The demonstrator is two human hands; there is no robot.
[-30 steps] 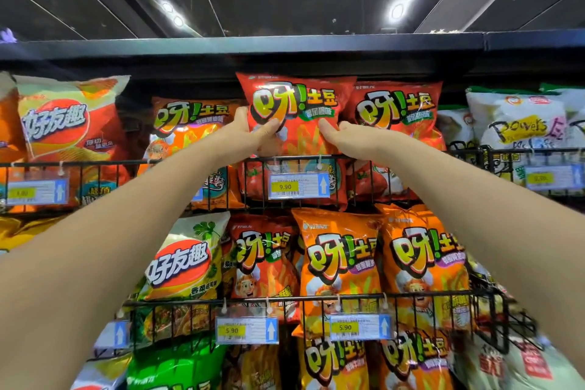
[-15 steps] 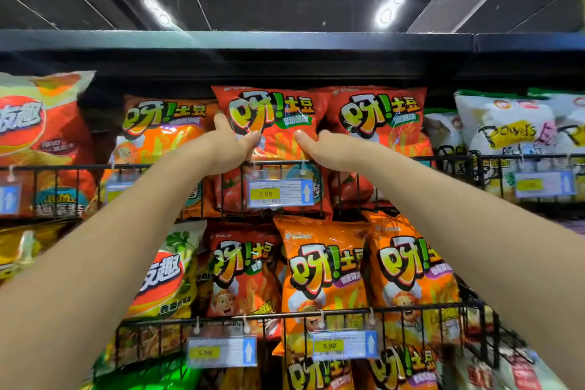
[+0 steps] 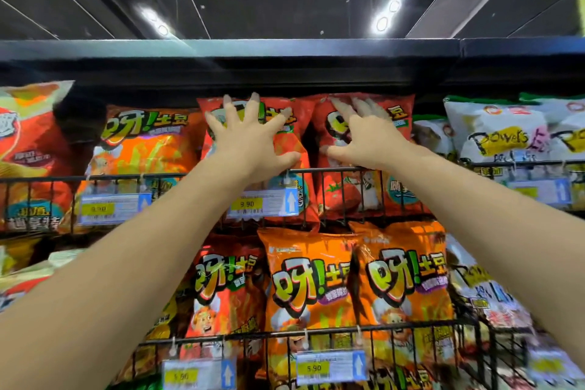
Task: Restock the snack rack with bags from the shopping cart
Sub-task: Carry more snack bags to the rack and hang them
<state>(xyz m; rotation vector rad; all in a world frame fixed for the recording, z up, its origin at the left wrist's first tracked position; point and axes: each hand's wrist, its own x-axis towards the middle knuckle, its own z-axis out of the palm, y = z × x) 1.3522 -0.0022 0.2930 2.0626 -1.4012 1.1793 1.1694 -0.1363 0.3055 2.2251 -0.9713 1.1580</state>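
Since the top basket keeps its stock upright behind a wire rail, both palms lie flat on the bag fronts. I judge this is meant to push the bags back and square them in the row, not to lift them out. The left grip is wide open, fingers splayed across the red bag, with the thumb low near the rail just above the price tag; it closes round nothing. The right grip is spread the same way on the second bag, which stands touching the first. Its fingertips are blurred, yet no finger curls behind the pack. Both bags sit in the top basket under the black shelf board, their lower halves behind the wire, with an orange bag to their left. The cart is out of view. Placing looks all but done here; a soft, air-filled pack may spring forward once the pressure goes.
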